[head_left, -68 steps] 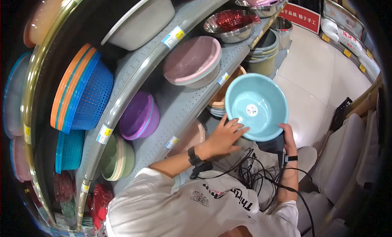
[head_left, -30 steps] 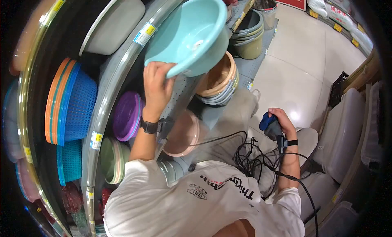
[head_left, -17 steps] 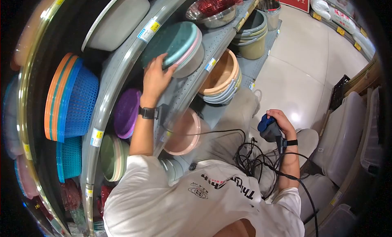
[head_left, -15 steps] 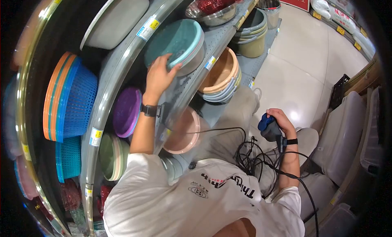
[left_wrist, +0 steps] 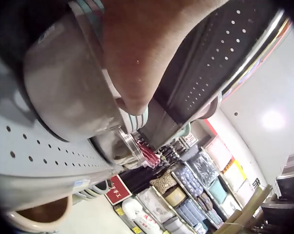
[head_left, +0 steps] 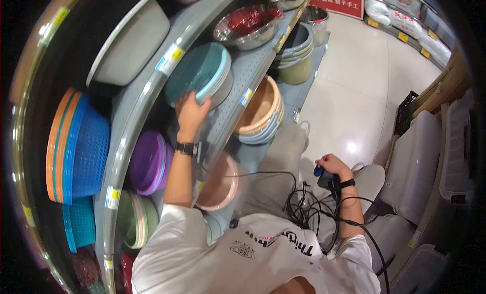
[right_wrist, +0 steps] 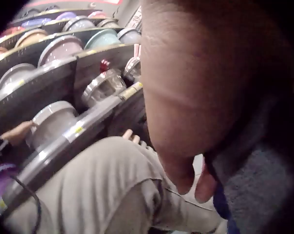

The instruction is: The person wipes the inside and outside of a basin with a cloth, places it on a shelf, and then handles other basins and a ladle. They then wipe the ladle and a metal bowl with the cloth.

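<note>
On the middle shelf, a teal basin (head_left: 198, 66) sits tilted on top of a stack of nested pale basins. My left hand (head_left: 191, 114) grips its near rim, fingers over the edge and thumb on the outer side. Seen from the left wrist, the hand (left_wrist: 142, 48) presses against the layered rims of the pale stack (left_wrist: 71, 80). My right hand (head_left: 335, 165) hangs loosely curled over the lap, beside a dark, blue-edged piece at the wrist. In the right wrist view, fingertips of that hand (right_wrist: 195, 83) hang down with no basin between them.
Steel bowls (head_left: 245, 28) stand farther along the shelf, peach buckets (head_left: 260, 109) below. Purple basins (head_left: 150, 162) and blue baskets (head_left: 91, 147) are at the left. Black cables (head_left: 309, 208) lie across the lap; lidded boxes (head_left: 412, 167) line the right.
The teal basin went from between both hands to the shelf stack, carried by my left hand. My right hand let go of it and dropped to the lap. The view has shifted slightly.
</note>
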A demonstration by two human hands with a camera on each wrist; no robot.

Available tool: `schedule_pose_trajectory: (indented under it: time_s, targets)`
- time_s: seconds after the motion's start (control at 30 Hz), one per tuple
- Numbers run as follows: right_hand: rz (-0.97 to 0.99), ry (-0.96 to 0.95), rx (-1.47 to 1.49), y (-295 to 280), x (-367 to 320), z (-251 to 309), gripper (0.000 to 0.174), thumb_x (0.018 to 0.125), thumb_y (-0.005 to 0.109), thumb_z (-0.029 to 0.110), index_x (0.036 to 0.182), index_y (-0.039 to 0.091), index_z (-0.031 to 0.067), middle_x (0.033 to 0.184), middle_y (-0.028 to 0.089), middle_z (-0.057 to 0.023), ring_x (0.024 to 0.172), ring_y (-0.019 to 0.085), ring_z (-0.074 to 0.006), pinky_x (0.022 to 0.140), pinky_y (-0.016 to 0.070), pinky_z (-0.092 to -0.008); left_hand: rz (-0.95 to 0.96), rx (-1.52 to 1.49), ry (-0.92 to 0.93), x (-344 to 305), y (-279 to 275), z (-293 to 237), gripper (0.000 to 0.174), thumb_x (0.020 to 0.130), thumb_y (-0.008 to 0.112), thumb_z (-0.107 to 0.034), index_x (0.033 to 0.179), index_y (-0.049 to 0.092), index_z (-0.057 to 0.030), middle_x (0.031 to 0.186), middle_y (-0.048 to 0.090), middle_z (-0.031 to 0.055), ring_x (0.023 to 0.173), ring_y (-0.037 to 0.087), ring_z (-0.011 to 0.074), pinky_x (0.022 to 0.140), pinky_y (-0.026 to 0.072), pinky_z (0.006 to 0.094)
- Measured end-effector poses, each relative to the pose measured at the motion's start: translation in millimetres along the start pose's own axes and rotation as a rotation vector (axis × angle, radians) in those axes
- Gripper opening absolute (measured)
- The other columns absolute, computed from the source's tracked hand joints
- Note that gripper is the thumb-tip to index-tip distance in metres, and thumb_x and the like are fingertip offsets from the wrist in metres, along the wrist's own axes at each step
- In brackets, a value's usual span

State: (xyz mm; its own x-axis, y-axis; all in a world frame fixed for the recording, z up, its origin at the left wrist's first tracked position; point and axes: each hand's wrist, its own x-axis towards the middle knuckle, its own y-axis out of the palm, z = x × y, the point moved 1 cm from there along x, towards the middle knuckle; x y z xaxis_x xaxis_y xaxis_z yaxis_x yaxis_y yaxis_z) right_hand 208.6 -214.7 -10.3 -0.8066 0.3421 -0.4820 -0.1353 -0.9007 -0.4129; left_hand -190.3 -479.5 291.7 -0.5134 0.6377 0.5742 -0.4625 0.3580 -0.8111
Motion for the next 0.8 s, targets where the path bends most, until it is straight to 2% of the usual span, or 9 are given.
schedule_pose_trajectory:
  time_s: [0.03, 0.07, 0.13, 0.37, 0.5, 0.73, 0.8]
  targets:
    - [-0.037, 0.073, -0.126, 0, -4, 0, 0.041, 0.087, 0.069, 0.039, 0.093, 0.077, -0.0001, 0.087, 0.076, -0.0164, 0.08, 0.072, -0.0281, 0.078, 0.0556, -0.0392, 0.034, 0.023, -0.041, 2, 4, 7, 0.048, 0.085, 0.069, -0.045, 0.104, 0.067, -0.0011, 0.11, 0.068, 0.0186, 0.103, 0.064, 0.0397, 0.091, 0.0482, 0.0523]
    - [-0.055, 0.07, -0.117, -2, -5, -1, 0.041, 0.087, 0.069, 0.039, 0.093, 0.077, -0.0001, 0.087, 0.076, -0.0164, 0.08, 0.072, -0.0281, 0.078, 0.0556, -0.0392, 0.022, 0.019, -0.027, 5, 5, 9, 0.048, 0.085, 0.069, -0.045, 0.104, 0.067, -0.0011, 0.11, 0.068, 0.0186, 0.103, 0.064, 0.0397, 0.091, 0.0482, 0.0523]
    - [-0.082, 0.137, -0.298, -3, -5, -4, 0.041, 0.083, 0.069, 0.039, 0.098, 0.078, 0.0013, 0.095, 0.076, -0.0226, 0.09, 0.073, -0.0375, 0.085, 0.0566, -0.043, 0.084, 0.081, -0.075, 10, 9, 15, 0.05, 0.084, 0.069, -0.045, 0.106, 0.068, -0.0006, 0.11, 0.068, 0.0201, 0.104, 0.063, 0.0414, 0.09, 0.0486, 0.0537]
    - [-0.136, 0.155, -0.262, -4, 2, 0, 0.042, 0.083, 0.068, 0.041, 0.096, 0.078, 0.0023, 0.1, 0.074, -0.0242, 0.096, 0.072, -0.0398, 0.088, 0.0563, -0.0469, 0.029, 0.106, -0.072, 4, 6, 0, 0.049, 0.086, 0.067, -0.044, 0.101, 0.066, 0.0022, 0.107, 0.067, 0.0229, 0.102, 0.063, 0.0424, 0.09, 0.0487, 0.0539]
    - [-0.037, 0.184, -0.348, 5, 15, -8, 0.043, 0.083, 0.068, 0.041, 0.097, 0.078, 0.0018, 0.101, 0.075, -0.0236, 0.096, 0.072, -0.0387, 0.088, 0.0565, -0.0458, 0.023, 0.103, -0.056, -5, 5, -4, 0.047, 0.088, 0.067, -0.043, 0.098, 0.063, 0.0029, 0.103, 0.067, 0.0232, 0.1, 0.063, 0.0428, 0.089, 0.0483, 0.0539]
    - [0.008, 0.2, -0.359, 3, 12, 7, 0.047, 0.083, 0.068, 0.042, 0.102, 0.077, 0.0003, 0.105, 0.075, -0.0229, 0.099, 0.072, -0.0383, 0.09, 0.056, -0.046, 0.073, 0.072, -0.069, -9, 2, -5, 0.051, 0.088, 0.069, -0.043, 0.105, 0.064, 0.0049, 0.108, 0.067, 0.0236, 0.105, 0.062, 0.0427, 0.093, 0.0462, 0.0514]
    - [0.007, 0.194, -0.354, 3, 13, 7, 0.048, 0.083, 0.068, 0.042, 0.102, 0.077, -0.0002, 0.106, 0.075, -0.0228, 0.099, 0.072, -0.0384, 0.09, 0.0559, -0.0463, 0.15, 0.048, -0.095, -4, 0, -1, 0.051, 0.09, 0.067, -0.043, 0.108, 0.065, 0.0051, 0.111, 0.067, 0.0236, 0.108, 0.062, 0.0426, 0.096, 0.0449, 0.0511]
